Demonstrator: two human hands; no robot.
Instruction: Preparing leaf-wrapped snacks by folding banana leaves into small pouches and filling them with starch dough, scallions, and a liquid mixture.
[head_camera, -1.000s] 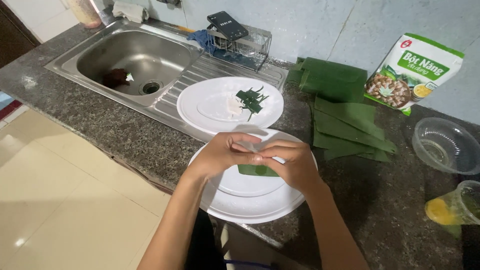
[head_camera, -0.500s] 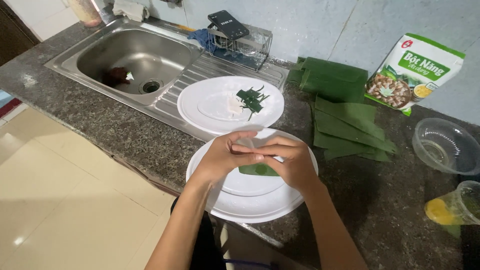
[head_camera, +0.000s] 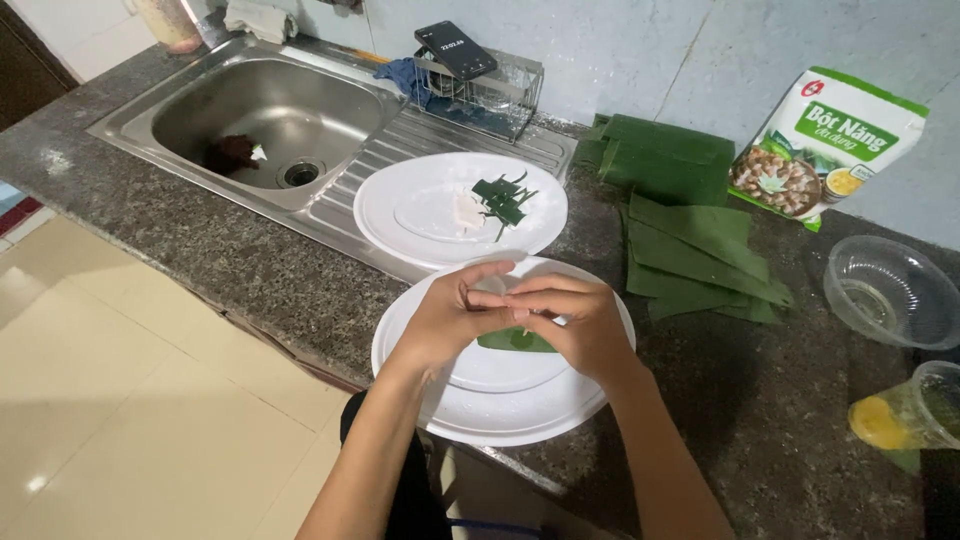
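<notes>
Left hand (head_camera: 445, 320) and right hand (head_camera: 575, 325) meet over the white plate (head_camera: 500, 410) on my worktop (head_camera: 780, 400), fingers pinched together on a small green leaf piece (head_camera: 515, 341) held just above the plate's centre.

Two white plates (head_camera: 440, 235) (head_camera: 500, 415), perhaps two leaf stacks (head_camera: 670, 160) (head_camera: 700, 255).

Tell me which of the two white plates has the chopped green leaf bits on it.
The far white plate on the sink's drainboard holds them; the near white plate sits under both hands with one green leaf piece.
</notes>
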